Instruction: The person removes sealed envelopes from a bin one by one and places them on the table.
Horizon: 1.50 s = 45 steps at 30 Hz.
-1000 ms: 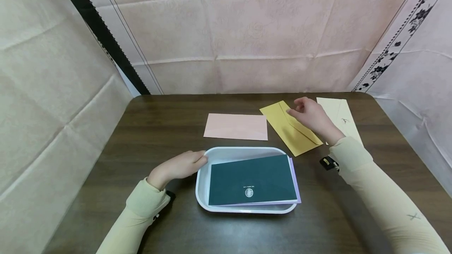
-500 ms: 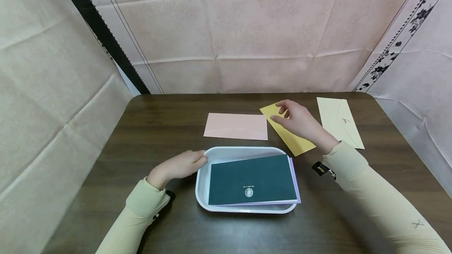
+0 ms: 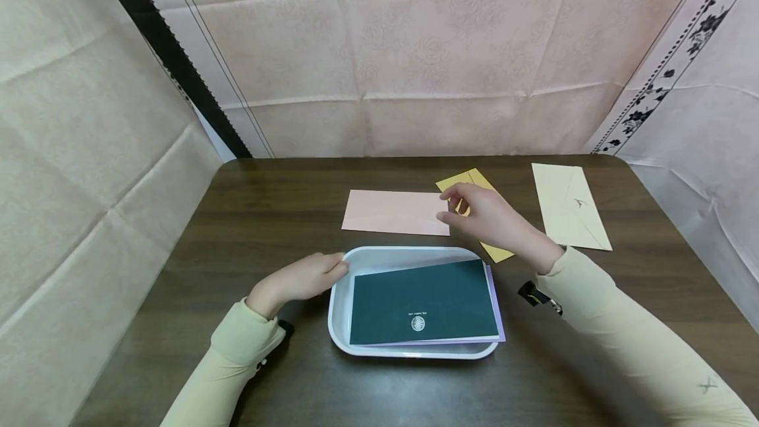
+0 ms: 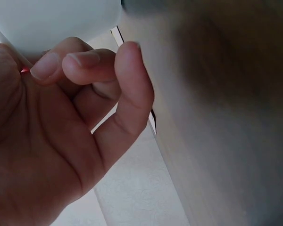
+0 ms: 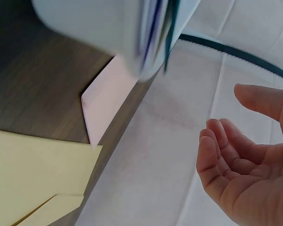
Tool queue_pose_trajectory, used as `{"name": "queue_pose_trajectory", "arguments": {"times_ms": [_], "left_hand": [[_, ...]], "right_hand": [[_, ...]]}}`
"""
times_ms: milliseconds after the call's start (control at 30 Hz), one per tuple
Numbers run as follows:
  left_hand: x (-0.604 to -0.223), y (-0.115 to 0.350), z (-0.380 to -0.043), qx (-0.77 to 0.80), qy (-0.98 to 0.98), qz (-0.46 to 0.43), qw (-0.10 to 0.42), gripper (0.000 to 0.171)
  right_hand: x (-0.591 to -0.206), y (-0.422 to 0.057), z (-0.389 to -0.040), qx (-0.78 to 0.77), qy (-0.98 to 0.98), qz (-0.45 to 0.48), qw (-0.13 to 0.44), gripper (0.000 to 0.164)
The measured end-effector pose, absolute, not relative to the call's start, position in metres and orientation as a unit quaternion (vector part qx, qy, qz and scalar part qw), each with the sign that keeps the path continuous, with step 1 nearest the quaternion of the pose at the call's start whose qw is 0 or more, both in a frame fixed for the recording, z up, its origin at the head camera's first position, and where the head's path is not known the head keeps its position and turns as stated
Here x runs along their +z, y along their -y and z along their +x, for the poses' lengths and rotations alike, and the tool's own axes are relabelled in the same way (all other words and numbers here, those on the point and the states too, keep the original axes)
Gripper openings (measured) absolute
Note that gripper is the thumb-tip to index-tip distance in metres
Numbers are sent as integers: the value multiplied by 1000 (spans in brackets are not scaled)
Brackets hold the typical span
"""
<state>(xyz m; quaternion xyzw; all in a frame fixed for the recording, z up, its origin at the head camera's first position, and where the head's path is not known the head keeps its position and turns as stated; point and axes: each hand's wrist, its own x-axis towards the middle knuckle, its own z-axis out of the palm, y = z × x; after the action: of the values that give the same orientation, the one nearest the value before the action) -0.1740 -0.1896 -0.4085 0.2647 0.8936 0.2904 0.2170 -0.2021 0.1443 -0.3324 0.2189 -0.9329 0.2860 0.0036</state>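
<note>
My left hand [image 3: 305, 280] holds the upper left corner of a white tray [image 3: 340, 328]. Its curled fingers show beside the tray's wall [image 4: 61, 19] in the left wrist view. A dark green envelope [image 3: 409, 302] with a pale emblem lies on top of a stack in the tray, a lilac edge [image 3: 497, 315] jutting out at the right. My right hand [image 3: 489, 216] hovers over a yellow envelope [image 3: 474, 178], partly hiding it. Thumb and fingers stand apart, with nothing between them in the right wrist view. Just left of the fingertips lies a pink envelope [image 3: 394, 213].
At the back right of the brown wooden table [image 3: 279, 209] rests a cream envelope [image 3: 572, 209] with a small drawn mark. Pale cloth [image 3: 415, 71] hangs behind the table and on both sides.
My right hand has moved left and slightly toward me, across the yellow envelope to the pink one's right edge. The left hand, tray and envelopes have stayed in place.
</note>
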Motion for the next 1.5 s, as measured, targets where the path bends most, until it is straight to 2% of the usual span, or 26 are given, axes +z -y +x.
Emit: {"name": "queue_pose_trajectory", "arguments": {"times_ms": [200, 367, 800, 1500], "left_hand": [[-409, 190, -174, 293, -892, 267, 216, 27], [-410, 190, -174, 292, -893, 267, 215, 28], [-411, 190, -172, 297, -891, 259, 224, 30], [-409, 190, -174, 294, -894, 258, 221, 29]], "right_hand": [[-332, -132, -186, 281, 921, 270, -32, 26], [-336, -122, -177, 254, 918, 299, -59, 25], [-351, -112, -162, 186, 923, 316, -119, 38], [-363, -106, -154, 108, 928, 326, -145, 47]]}}
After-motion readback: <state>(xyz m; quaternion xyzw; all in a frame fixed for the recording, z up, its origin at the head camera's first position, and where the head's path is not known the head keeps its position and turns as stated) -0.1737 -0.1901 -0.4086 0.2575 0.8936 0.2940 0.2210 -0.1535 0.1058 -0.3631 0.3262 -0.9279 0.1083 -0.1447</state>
